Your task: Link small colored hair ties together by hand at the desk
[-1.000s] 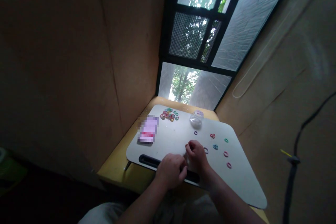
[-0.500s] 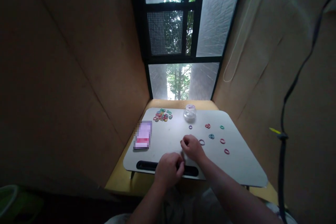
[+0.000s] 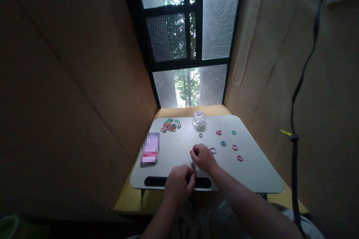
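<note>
My right hand (image 3: 204,157) is closed in a pinch just above the white table top, and a small orange bit, apparently a hair tie (image 3: 191,152), shows at its fingertips. Lower and to the left, my left hand (image 3: 179,183) is curled over the table's front slot, fingers bent inward. What it holds, if anything, is hidden. A purple hair tie (image 3: 213,151) lies right beside my right hand. Farther off are a small dark purple one (image 3: 200,135), a blue cluster (image 3: 223,143), a red cluster (image 3: 218,132), a green one (image 3: 233,132) and two pink ones (image 3: 235,147).
The white folding table (image 3: 174,158) stands before a window. A heap of coloured hair ties (image 3: 169,125) lies at its back left, near a phone (image 3: 150,149). A clear jar (image 3: 199,121) stands at the back. A dark cord (image 3: 294,119) hangs on the right.
The whole view has shifted and tilted slightly. Both hands keep nearly the same pose and place over the table, and the hair ties lie as before.
</note>
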Motion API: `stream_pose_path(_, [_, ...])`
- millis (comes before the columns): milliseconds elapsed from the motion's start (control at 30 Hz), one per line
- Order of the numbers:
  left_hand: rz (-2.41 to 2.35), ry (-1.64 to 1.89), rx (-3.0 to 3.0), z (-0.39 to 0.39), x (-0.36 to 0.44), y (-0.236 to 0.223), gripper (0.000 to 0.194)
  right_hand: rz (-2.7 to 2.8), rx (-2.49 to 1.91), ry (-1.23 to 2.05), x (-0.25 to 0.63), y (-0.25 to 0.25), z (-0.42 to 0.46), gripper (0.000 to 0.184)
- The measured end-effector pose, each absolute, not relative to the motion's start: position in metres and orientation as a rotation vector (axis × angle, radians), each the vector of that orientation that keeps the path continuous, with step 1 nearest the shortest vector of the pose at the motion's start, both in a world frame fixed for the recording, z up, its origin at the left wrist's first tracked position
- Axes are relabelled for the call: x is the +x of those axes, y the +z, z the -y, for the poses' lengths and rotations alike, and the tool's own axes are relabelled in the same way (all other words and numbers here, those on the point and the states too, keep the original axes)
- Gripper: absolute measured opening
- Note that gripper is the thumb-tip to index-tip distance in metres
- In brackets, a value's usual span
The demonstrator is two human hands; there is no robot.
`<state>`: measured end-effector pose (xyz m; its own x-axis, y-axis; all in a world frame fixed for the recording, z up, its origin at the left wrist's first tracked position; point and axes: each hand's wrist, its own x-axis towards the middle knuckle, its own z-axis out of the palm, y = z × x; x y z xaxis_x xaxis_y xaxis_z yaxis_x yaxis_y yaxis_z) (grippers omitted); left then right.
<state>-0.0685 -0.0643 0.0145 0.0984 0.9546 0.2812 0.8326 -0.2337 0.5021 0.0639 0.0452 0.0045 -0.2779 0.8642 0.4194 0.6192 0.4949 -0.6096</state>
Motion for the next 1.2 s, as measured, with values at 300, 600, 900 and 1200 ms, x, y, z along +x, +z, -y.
stream_pose_path(300, [-1.788,0.814,2.174,0.0652,-0.0678,0.0168,0.007,2.016,-1.218,0.412,0.0645,0.0066,-0.0453,0.021])
stream_pose_path(600, [-1.771,0.791,2.185,0.0627,-0.0687,0.0171,0.008,2.010,-1.205,0.423,0.0640,0.0065,-0.0465,0.020])
stream_pose_path(900, [-1.763,0.794,2.210,0.0607,-0.0695,0.0189,0.007,2.026,-1.206,0.454,0.0642,0.0069,-0.0491,0.021])
stream_pose_path(1200, [-1.738,0.752,2.246,0.0572,-0.0706,0.0159,0.009,2.027,-1.209,0.486,0.0651,0.0042,-0.0523,0.023])
